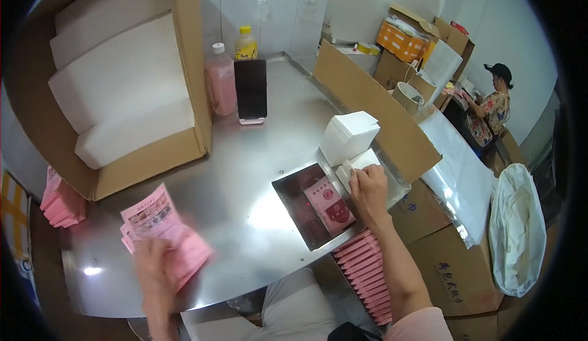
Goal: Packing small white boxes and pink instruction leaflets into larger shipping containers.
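Observation:
At the left of the metal table (245, 176), my left hand (154, 264) grips a few pink printed bags (153, 212); their lower part is blurred. My right hand (369, 188) is closed at a short stack of folded white tissues (346, 172), fingertips pinching its near edge. Behind it a taller white tissue stack (349, 138) stands upright. Left of my right hand, a dark rectangular recess (300, 209) in the tabletop holds a pink printed bag (331, 205) lying flat.
A large open carton (147, 169) with white tissue stacks rises at the left, pink packs (61, 203) beside it. A phone (251, 90) on a stand and two bottles are behind. Below right are rows of pink packs (364, 267). A person (493, 108) sits far right.

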Motion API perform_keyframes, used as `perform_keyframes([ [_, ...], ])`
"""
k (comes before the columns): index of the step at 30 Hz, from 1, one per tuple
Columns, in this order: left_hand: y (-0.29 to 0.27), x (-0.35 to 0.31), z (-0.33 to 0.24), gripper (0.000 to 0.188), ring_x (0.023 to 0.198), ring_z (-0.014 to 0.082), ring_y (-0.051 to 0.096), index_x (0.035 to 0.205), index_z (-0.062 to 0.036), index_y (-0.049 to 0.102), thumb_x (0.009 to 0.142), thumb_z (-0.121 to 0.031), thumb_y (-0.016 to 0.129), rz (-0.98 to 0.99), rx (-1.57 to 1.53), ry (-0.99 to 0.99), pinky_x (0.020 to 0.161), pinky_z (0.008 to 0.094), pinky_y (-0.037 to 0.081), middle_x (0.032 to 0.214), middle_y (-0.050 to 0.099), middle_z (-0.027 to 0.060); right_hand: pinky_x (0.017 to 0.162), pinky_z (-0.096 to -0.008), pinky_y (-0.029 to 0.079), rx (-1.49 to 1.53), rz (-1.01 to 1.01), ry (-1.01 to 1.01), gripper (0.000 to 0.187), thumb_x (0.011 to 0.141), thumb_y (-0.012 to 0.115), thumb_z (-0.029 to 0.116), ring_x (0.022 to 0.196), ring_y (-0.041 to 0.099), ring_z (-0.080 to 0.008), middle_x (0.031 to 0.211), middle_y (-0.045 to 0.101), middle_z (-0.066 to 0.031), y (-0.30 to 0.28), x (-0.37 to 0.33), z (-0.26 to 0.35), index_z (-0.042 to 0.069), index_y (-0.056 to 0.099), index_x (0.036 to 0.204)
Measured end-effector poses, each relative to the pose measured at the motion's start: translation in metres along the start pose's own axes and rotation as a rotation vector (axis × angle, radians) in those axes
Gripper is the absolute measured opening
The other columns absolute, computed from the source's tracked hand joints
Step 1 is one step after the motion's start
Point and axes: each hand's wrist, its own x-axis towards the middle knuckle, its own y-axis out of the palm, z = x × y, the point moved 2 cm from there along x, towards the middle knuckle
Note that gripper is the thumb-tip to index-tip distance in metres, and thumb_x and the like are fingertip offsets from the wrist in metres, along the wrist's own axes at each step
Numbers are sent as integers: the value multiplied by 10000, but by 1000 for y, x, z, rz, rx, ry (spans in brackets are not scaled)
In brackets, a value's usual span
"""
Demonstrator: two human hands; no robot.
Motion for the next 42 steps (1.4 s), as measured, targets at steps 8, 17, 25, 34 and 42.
perform_keyframes([
  [8,110,-1,-85,235,892,329,549,995,-50,607,778,-77,694,115,-235,305,712,461,433,961,558,147,792,-442,462,140,38,34,193,885,617,66,872,567,-351,963,601,-166,-6,3,-5,26,697,1056],
  [17,101,-7,-79,795,1334,459,396,1329,-58,551,610,-290,797,345,-167,368,1019,560,360,1467,398,280,1078,-720,288,628,115,-668,309,812,630,107,1124,619,-371,1129,626,-205,-52,-90,155,27,662,1109],
  [25,106,1,-96,761,1418,462,294,1323,-83,544,673,-416,760,-12,-18,135,1080,603,253,1519,349,265,1091,-668,275,328,414,-504,293,742,623,143,937,639,-311,937,642,-121,-4,-40,176,22,654,1007],
  [34,103,-3,-98,560,1219,407,424,1166,-77,647,756,-452,722,49,179,236,897,503,324,1379,487,209,769,-435,439,-99,4,-95,149,864,681,142,875,567,-312,857,583,-137,-14,-4,12,24,671,955],
  [42,90,2,-105,483,1036,357,511,1081,-40,630,792,-417,715,114,127,297,818,480,356,1258,564,163,753,-430,455,103,37,22,90,834,660,48,841,541,-317,856,562,-143,-9,-5,-5,11,686,913],
])
